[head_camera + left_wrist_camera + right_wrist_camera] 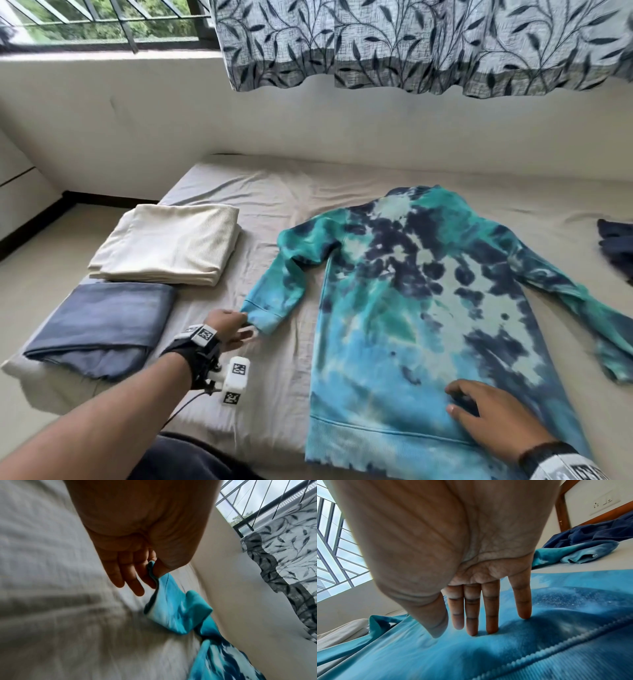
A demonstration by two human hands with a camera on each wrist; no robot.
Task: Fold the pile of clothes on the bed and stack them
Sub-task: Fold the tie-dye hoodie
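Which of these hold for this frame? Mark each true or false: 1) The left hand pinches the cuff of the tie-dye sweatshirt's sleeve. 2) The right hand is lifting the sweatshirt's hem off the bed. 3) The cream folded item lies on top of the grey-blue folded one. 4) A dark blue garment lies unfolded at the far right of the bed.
1) True: the left hand pinches the cuff of the tie-dye sweatshirt.
2) False: the right hand presses straight fingers flat on the body, just above the hem.
3) False: the cream folded item lies beside the grey-blue folded one, farther away.
4) True: the dark blue garment lies crumpled there.
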